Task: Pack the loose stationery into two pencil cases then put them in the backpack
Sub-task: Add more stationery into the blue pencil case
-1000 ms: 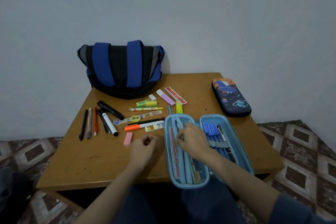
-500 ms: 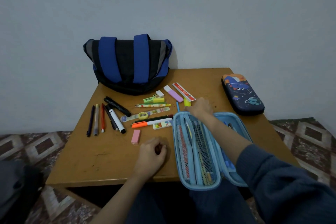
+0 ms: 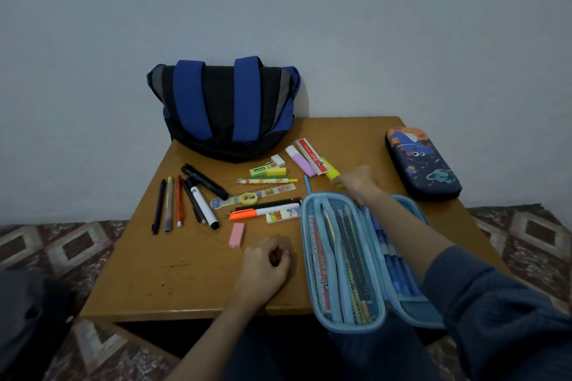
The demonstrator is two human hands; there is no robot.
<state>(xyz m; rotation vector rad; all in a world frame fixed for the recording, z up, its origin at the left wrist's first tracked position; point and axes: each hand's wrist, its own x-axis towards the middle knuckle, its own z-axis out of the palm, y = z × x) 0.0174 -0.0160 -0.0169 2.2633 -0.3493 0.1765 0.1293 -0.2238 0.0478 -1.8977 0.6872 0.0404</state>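
Stationery is mostly lying loose on the table (image 3: pixel 185 272), left of the open blue pencil case (image 3: pixel 307 244), so packing is under way. The right hand (image 3: pixel 357 182) is curling its fingers round the near end of the yellow highlighter (image 3: pixel 330 169), just beyond the case. The left hand (image 3: pixel 264 266) is resting fisted, apparently holding nothing. The next move is probably lifting the highlighter into the case.

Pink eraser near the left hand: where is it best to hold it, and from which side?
Pinch the pink eraser across its two long sides, coming from above: it lies flat on the table, alone, so both sides seem free.
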